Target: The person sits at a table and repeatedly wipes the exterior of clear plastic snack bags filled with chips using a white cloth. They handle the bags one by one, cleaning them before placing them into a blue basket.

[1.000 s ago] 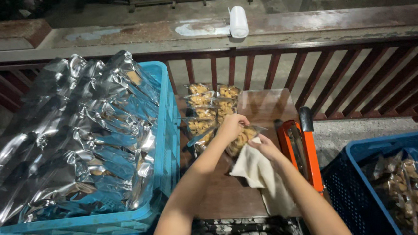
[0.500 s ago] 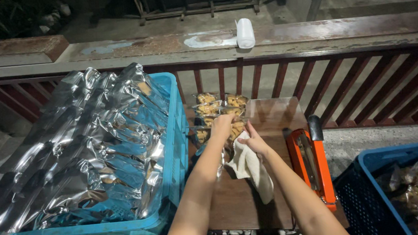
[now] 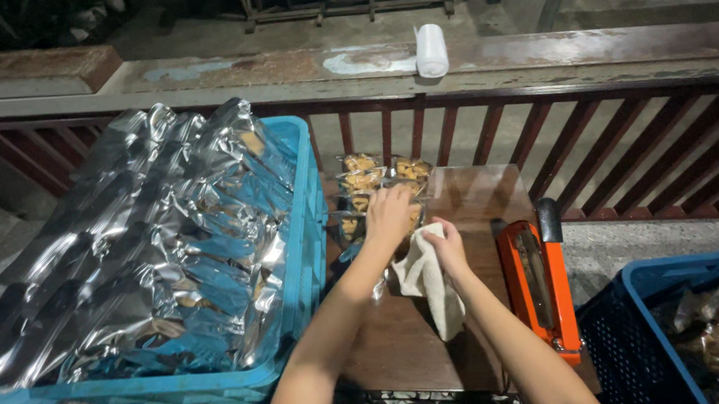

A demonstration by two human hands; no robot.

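On the small brown wooden table [image 3: 470, 211], the left hand [image 3: 388, 217] rests fingers-down on a clear plastic snack packet [image 3: 365, 224] at the near end of two rows, while the right hand [image 3: 447, 246] grips a cream cloth [image 3: 429, 286], beside the orange heat sealer [image 3: 541, 286].

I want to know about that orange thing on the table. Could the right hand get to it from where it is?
Probably yes. The right hand holds a white cloth, and the orange sealer lies just beside it on the wooden table, with only bare table between them.
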